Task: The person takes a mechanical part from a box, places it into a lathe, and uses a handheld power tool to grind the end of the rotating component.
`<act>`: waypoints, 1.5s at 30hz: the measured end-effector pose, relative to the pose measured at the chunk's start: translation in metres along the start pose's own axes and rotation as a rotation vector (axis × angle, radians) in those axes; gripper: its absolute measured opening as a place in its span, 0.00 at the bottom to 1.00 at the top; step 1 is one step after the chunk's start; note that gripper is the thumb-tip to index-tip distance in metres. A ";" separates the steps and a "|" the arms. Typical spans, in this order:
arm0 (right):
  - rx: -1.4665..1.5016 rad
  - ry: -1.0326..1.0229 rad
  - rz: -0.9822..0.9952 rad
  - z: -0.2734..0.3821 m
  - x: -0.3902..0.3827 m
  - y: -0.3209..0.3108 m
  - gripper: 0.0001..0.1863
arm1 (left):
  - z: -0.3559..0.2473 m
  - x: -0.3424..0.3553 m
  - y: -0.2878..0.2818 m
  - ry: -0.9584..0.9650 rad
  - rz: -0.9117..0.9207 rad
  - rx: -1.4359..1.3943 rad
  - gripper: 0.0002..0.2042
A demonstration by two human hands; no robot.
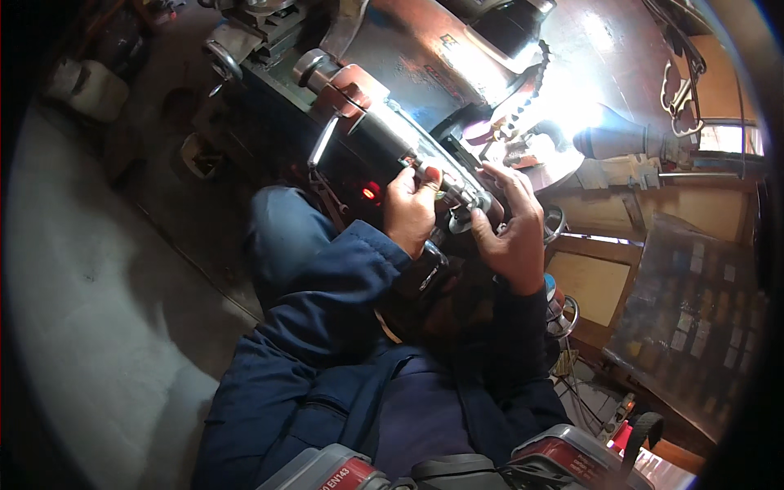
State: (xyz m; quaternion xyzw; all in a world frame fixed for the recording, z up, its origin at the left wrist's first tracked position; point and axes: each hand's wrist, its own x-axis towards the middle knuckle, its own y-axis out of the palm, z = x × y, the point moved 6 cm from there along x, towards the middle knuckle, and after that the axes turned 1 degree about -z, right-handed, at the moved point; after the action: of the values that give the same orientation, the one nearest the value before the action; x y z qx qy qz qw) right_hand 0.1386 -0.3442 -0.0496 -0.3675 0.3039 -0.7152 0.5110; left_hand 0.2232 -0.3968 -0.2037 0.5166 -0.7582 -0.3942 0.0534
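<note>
Left hand point(411, 211) gripping a small metal part point(441, 194) at centre frame, right hand point(510, 229) fingers curled around a round knob point(460, 220) on a dark machine point(392, 131), blue sleeves below

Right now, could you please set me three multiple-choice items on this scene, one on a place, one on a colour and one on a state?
1. Where are both hands?
A. On the grey floor
B. At the shiny metal bar of the machine
C. In the pockets

2. What colour are the jacket sleeves?
A. Dark blue
B. Yellow
C. White

3. What state is the small light on the machine's dark panel in?
A. Glowing red
B. Glowing green
C. Covered by a hand

Answers:
1 B: the left hand and right hand both rest at the metal bar.
2 A: the jacket sleeves are dark blue.
3 A: the small light glows red beside the left hand.
</note>
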 end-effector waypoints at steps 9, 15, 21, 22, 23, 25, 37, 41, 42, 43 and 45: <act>-0.007 0.026 -0.087 -0.012 -0.027 -0.006 0.26 | -0.012 -0.003 0.010 -0.089 0.005 -0.101 0.10; -0.064 -0.038 -0.082 -0.011 -0.028 -0.002 0.27 | -0.015 -0.002 0.006 -0.073 -0.040 0.061 0.11; -0.008 -0.014 -0.085 -0.015 -0.028 -0.002 0.27 | -0.015 -0.002 0.005 -0.102 -0.025 0.080 0.11; -0.003 -0.012 -0.077 -0.015 -0.028 -0.002 0.27 | -0.016 -0.002 0.005 -0.095 -0.007 0.077 0.11; 0.002 -0.011 -0.069 -0.016 -0.027 -0.001 0.27 | -0.017 -0.002 0.005 -0.085 0.009 0.101 0.11; -0.001 -0.013 -0.068 -0.016 -0.026 -0.001 0.27 | -0.017 -0.003 0.006 -0.082 0.002 0.104 0.10; -0.324 -0.105 0.042 -0.003 0.011 0.038 0.21 | -0.015 0.004 -0.006 0.044 -0.008 0.256 0.09; -0.345 -0.010 0.099 -0.010 0.013 0.043 0.20 | -0.020 -0.001 -0.005 0.081 -0.027 0.208 0.09; -0.341 -0.016 0.099 -0.010 0.012 0.045 0.20 | -0.020 -0.001 -0.005 0.062 -0.007 0.186 0.09; -0.353 -0.034 0.078 -0.011 0.011 0.045 0.19 | -0.020 -0.002 -0.003 0.042 0.017 0.165 0.09; -0.363 -0.054 0.053 -0.009 0.009 0.045 0.18 | -0.018 -0.006 -0.008 0.044 0.052 0.131 0.10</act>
State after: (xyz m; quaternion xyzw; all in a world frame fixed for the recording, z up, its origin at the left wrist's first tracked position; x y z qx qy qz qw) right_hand 0.1519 -0.3658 -0.0888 -0.4644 0.4238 -0.6247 0.4630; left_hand 0.2406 -0.4030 -0.1950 0.5074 -0.7943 -0.3308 0.0465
